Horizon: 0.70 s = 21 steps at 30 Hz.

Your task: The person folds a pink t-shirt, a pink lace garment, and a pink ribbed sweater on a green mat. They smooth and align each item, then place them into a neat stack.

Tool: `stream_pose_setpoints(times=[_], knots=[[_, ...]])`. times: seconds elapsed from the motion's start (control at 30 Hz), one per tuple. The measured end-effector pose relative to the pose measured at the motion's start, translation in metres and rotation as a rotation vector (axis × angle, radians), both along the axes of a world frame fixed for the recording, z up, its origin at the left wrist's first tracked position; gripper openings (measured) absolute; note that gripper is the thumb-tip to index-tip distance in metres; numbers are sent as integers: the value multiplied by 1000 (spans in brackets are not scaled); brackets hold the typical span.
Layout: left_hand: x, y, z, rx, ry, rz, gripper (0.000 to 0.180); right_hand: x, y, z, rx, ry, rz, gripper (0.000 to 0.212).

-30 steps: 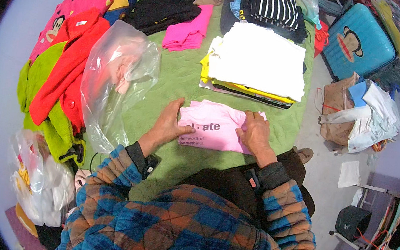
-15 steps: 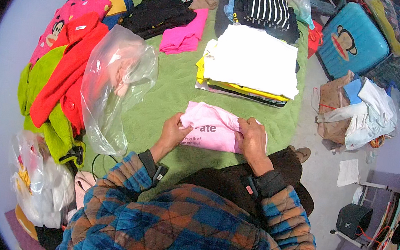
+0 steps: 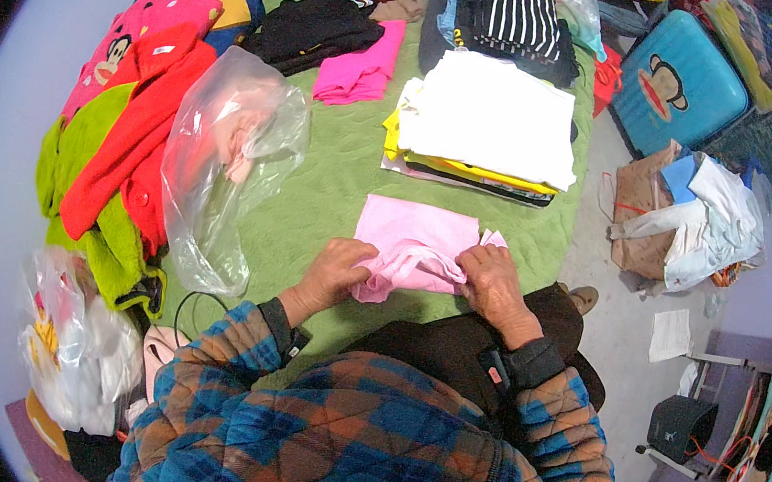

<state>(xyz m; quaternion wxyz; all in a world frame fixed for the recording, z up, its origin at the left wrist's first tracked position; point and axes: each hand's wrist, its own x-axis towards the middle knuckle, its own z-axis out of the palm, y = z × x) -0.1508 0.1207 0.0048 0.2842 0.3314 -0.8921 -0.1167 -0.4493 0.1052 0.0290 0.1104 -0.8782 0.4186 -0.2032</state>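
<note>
Both your hands are low at the near side of a green blanket (image 3: pixel 338 163), one at each side of a folded pale pink garment (image 3: pixel 422 221). The garment lies near the blanket's near edge, somewhat closer to its right edge than its left; its far part is flat and smooth, its near part bunched into loose folds.

Your left hand (image 3: pixel 335 275) reaches in from the lower left, back of the hand up, fingers curled inward and thumb below them, clamped on the garment's near left part. Your right hand (image 3: pixel 498 286) comes in from the lower right, wrist slanting up and to the left, knuckles up, fingertips closed on the bunched fold at the right end. A pale flap of cloth sticks out just beyond these fingers. The two hands are apart, the pink fabric between them, and your forearms, in plaid sleeves (image 3: pixel 564 436) with dark cuffs, angle toward each other.

Beyond the garment, near the blanket's right edge, stands a stack of folded clothes (image 3: pixel 489 109) topped with white. To the left of your left hand lies a clear plastic bag (image 3: pixel 206 219), with a red garment (image 3: pixel 121 165) past it at the blanket's left edge.
</note>
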Motion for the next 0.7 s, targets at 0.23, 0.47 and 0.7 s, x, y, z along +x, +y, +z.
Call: stream_pose_setpoints(times=[0.23, 0.47, 0.7], knots=[[0, -2, -17, 82, 113, 121, 28, 5, -2, -6, 6, -2, -63, 27], [-9, -12, -35, 438, 284, 269, 37, 0, 3, 4, 81, 66, 13, 31], [-6, -17, 9, 602, 345, 76, 21, -12, 15, 40, 261, -70, 59, 32]])
